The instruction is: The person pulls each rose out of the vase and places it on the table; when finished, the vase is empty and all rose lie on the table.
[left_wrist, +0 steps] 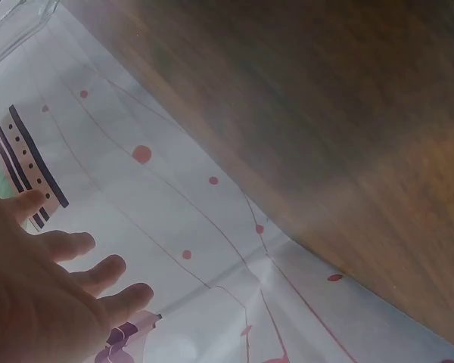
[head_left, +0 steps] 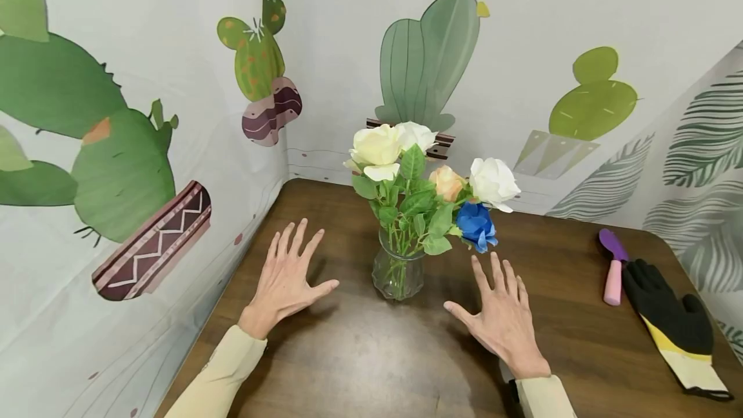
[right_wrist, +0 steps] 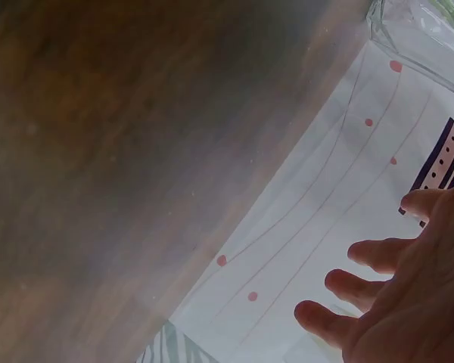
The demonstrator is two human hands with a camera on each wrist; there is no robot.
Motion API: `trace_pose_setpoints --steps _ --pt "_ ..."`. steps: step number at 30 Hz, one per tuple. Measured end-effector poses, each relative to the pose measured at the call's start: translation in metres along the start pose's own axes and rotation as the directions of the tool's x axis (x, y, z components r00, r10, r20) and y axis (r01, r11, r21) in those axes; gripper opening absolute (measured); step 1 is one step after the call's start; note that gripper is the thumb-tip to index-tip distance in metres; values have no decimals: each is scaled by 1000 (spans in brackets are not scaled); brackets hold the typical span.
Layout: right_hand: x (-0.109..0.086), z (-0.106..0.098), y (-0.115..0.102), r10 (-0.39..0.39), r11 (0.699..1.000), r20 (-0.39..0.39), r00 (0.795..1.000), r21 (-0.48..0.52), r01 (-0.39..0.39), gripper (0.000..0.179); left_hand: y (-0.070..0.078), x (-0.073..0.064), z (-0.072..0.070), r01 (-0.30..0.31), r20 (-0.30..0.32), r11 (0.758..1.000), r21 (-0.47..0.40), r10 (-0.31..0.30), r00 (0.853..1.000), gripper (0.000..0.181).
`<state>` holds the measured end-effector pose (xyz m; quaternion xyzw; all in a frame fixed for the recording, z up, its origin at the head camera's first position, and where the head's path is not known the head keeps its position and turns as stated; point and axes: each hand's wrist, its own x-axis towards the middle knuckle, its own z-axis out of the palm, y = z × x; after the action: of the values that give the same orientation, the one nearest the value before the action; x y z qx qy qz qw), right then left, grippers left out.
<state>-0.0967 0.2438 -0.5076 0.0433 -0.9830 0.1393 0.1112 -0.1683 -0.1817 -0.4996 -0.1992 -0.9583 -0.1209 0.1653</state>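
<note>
A clear glass vase point(head_left: 398, 276) stands upright on the table, holding several roses on leafy green stems. Among the blooms are a cream rose point(head_left: 376, 145), white ones, a peach rose point(head_left: 447, 183) and a blue rose point(head_left: 476, 226) that leans out to the right. My left hand point(head_left: 287, 278) is left of the vase, fingers spread, apart from the glass. On the other side my right hand point(head_left: 499, 318) also spreads its fingers, just below the blue rose. Neither hand holds anything. Each wrist view catches only an edge of the glass in an upper corner.
At the right of the brown wooden table point(head_left: 360, 360) lie a small trowel point(head_left: 613, 266) with a purple blade and pink handle, and a black, yellow and white work glove point(head_left: 673, 321). A cactus-print cloth point(head_left: 331, 37) hangs behind and along the left side.
</note>
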Motion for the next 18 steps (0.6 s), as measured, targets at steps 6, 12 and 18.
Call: trace_pose_setpoints --steps 6,12,18 --pt "-1 2 2 -8 1000 -21 1000 20 8 105 -2 0 1 2 1 1000 -17 -2 1000 106" --pt "0 0 1 -12 996 -75 997 89 18 98 0 4 0 -9 -21 999 -45 8 1000 105" --pt "0 -2 -5 -40 971 -186 982 224 82 78 9 6 -1 -10 -54 992 -125 4 999 103"
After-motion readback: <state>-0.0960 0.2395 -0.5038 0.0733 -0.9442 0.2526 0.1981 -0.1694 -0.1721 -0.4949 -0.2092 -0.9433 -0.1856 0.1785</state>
